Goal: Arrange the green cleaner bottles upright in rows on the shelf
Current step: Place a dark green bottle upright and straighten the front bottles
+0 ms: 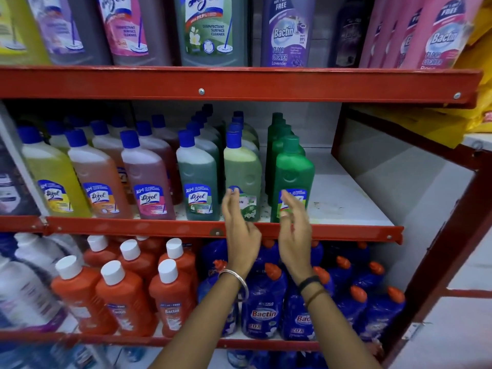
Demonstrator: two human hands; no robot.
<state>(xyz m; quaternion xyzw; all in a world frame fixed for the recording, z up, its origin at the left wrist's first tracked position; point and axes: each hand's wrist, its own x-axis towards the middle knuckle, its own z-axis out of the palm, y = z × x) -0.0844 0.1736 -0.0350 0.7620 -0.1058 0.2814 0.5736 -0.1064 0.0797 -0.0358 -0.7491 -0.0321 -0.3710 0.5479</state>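
A row of dark green cleaner bottles with green caps (292, 169) stands upright on the middle shelf (346, 198), running front to back. Left of it stands a row of pale green bottles with blue caps (241, 166). My left hand (241, 230) is raised in front of the pale green front bottle, fingers apart, holding nothing. My right hand (295, 225) hovers just in front of the dark green front bottle, fingers loosely spread, empty. Both hands partly cover the bottles' labels.
More bottle rows fill the middle shelf to the left: grey-green (198, 174), pink (145, 174), orange (95, 174), yellow (53, 174). Bare white shelf lies right of the dark green row. The red shelf rail (159, 226) runs in front. Orange and blue bottles stand below.
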